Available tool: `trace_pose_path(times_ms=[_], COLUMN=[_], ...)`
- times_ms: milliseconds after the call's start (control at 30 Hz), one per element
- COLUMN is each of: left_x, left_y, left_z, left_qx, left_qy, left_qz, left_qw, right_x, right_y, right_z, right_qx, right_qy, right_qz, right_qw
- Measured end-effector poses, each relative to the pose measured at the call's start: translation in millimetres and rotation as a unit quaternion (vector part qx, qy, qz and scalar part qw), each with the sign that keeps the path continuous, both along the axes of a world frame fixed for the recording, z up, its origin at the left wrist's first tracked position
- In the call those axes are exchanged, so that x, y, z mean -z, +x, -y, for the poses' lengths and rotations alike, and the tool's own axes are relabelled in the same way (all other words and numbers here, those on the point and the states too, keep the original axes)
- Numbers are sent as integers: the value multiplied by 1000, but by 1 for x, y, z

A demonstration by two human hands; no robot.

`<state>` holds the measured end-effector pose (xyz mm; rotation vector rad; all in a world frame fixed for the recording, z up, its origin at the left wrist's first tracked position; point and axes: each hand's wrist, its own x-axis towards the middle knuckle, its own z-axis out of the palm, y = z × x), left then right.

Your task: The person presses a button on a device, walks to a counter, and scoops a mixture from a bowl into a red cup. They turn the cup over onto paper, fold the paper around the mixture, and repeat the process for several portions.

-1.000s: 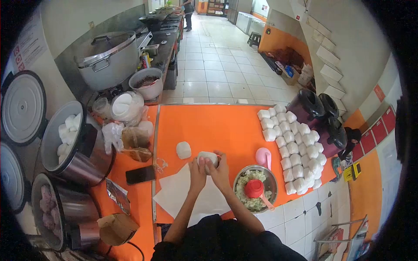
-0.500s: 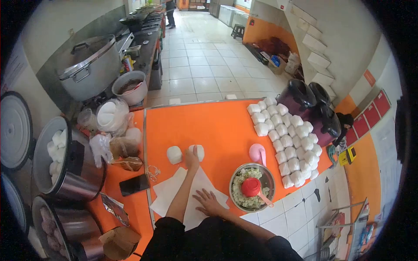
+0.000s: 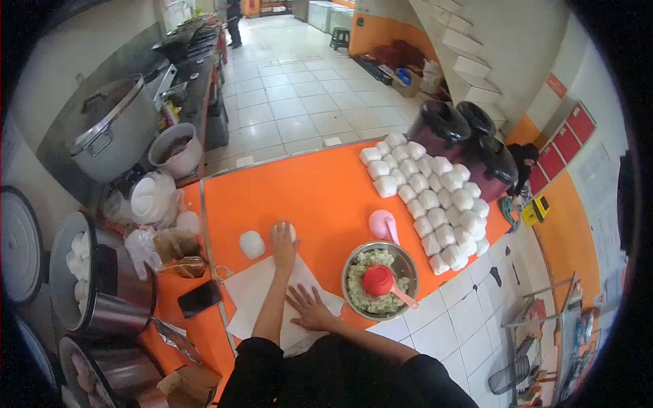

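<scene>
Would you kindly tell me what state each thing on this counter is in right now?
left hand, open, palm down on a bun
right hand, spread flat on the white paper
loose bun, untouched, lying free
metal bowl, filled, red scoop resting inside
big pot, lid on
steamer, uncovered, buns inside
phone, face up, screen dark

A floor of pale square tiles (image 3: pixel 299 109) runs from the far edge of the orange counter (image 3: pixel 320 190) down a long, evenly lit room to a dark stool (image 3: pixel 338 37) against a low orange wall (image 3: pixel 371 30). Along the left a dark cooking range (image 3: pixel 204 81) stands before a grey wall (image 3: pixel 54 75), and on the right white stairs (image 3: pixel 476 68) climb a pale wall. The counter's near side is faced with white tiles (image 3: pixel 462 326), and red panels (image 3: pixel 568 132) hang on the wall beyond its right edge.
</scene>
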<state>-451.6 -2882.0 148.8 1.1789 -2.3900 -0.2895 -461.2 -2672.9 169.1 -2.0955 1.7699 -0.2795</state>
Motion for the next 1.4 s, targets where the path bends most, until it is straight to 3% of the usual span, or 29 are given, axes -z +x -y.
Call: trace_pose_path(times_ms=[133,200,233,267,300,367,400,433,467,567,600,700,733,833,967,1033,1133,1233,1333,1400], left_x=[-7,-23,-31,-40,-50,-72,-95,-111,-111,-104,-99,-97,-100,-110,-123,-108,-81,-62,-64,-60], left_y=[-13,-21,-25,-30,-35,-53,-61,-69,-76,-87,-89,-92,-93,-87,-73,-69,-80,-92,-99,-98], left_z=[-9,-21,-30,-45,-62,-94,-114,-131,-144,-170,-172,-171,-168,-163,-147,-138,-125,-116,-119,-120], left_qx=[-32,-45,24,90,154,352,416,475,481,467,448,440,445,433,336,262,232,148,218,211], left_qy=[-10,-55,-44,-30,-16,160,204,245,200,106,102,125,138,154,235,306,437,563,501,507], left_qz=[14,1,-45,-90,-134,-150,-99,-49,-33,30,63,88,84,37,-185,-260,-447,-517,-451,-431], left_qw=[999,997,998,991,979,910,881,843,853,877,886,885,881,887,893,878,745,627,705,716], right_x=[-1,-20,-36,-63,-76,-91,-96,-87,-97,-109,-116,-71,-72,-91,-124,-156,-210,-186,-143,-131], right_y=[-17,-36,-47,-59,-76,-111,-127,-142,-155,-172,-174,-186,-185,-185,-190,-196,-192,-176,-150,-146], right_z=[-5,-21,-33,-51,-71,-106,-121,-133,-148,-172,-172,-172,-169,-151,-146,-160,-186,-192,-192,-188], right_qx=[-48,-30,-25,-1,41,154,225,279,302,375,392,328,312,275,242,213,164,101,184,222], right_qy=[-33,23,49,-11,-19,-37,-47,-159,-172,10,58,-66,-52,2,76,111,187,259,203,220], right_qz=[19,211,307,317,271,151,75,-9,-53,-36,33,-35,-40,-46,-49,-67,-89,-112,-81,-40], right_qw=[998,977,950,948,962,976,970,947,936,926,917,942,948,960,966,968,964,954,958,949])
